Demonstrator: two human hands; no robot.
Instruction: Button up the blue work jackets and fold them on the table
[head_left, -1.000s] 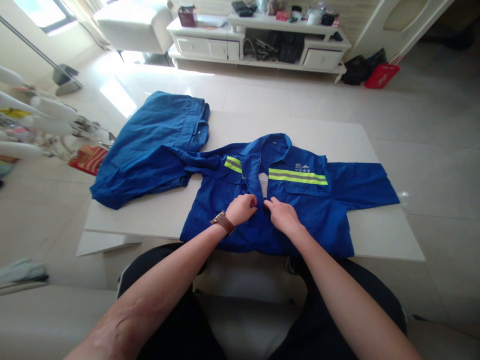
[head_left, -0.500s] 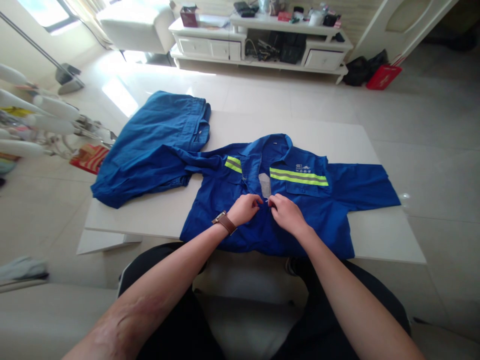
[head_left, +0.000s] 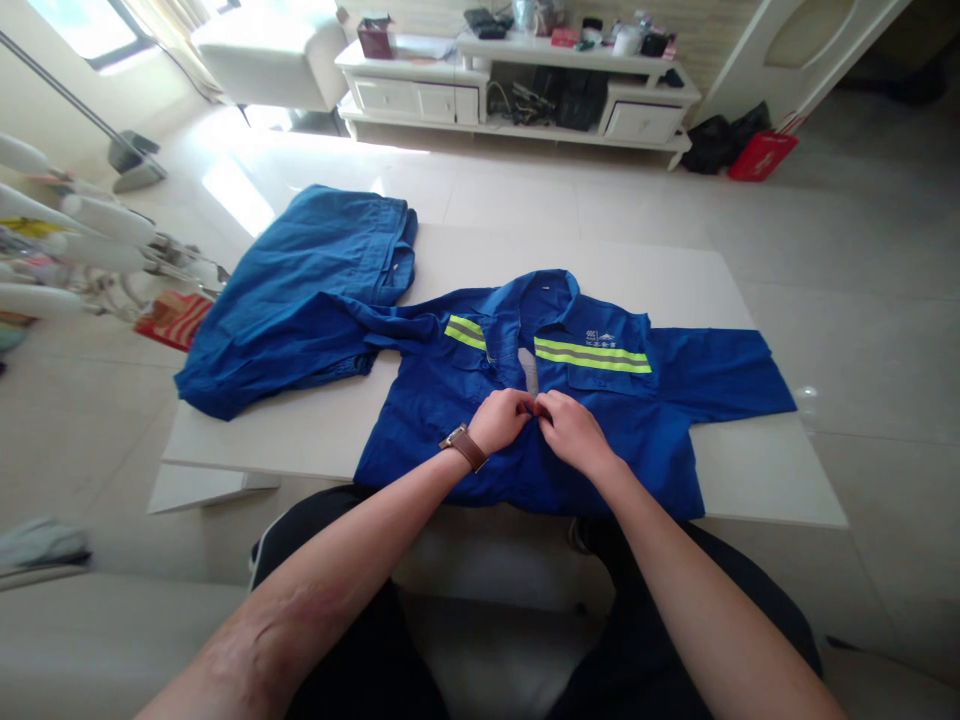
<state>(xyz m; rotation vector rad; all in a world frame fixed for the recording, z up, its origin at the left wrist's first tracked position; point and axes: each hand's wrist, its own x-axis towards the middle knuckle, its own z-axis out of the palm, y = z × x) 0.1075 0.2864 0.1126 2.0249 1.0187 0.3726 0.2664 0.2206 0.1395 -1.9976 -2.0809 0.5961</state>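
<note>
White-topped, the table (head_left: 765, 470) was stretched from left to right, and on its near middle a blue jacket (head_left: 622, 425) was spread front side up, its long axis drawn from sleeve to sleeve. Behind and against the sleeve (head_left: 277, 355) on the left, a folded blue garment (head_left: 300, 260) had been laid. Directly beneath both hands the jacket was placed, so neither could be judged the nearer: the left hand (head_left: 501, 420) was set on the left side of its front, the right hand (head_left: 574, 432) on the right, almost meeting. Each was pinched on the front edges; exactly which bit was held could not be made out. Beyond them, the chest was crossed by a yellow stripe (head_left: 592, 355). Smallest, the gap (head_left: 529, 372) in the front was directed from hands to collar (head_left: 564, 308), roughly square to the long axis, its near end covered by both hands.
</note>
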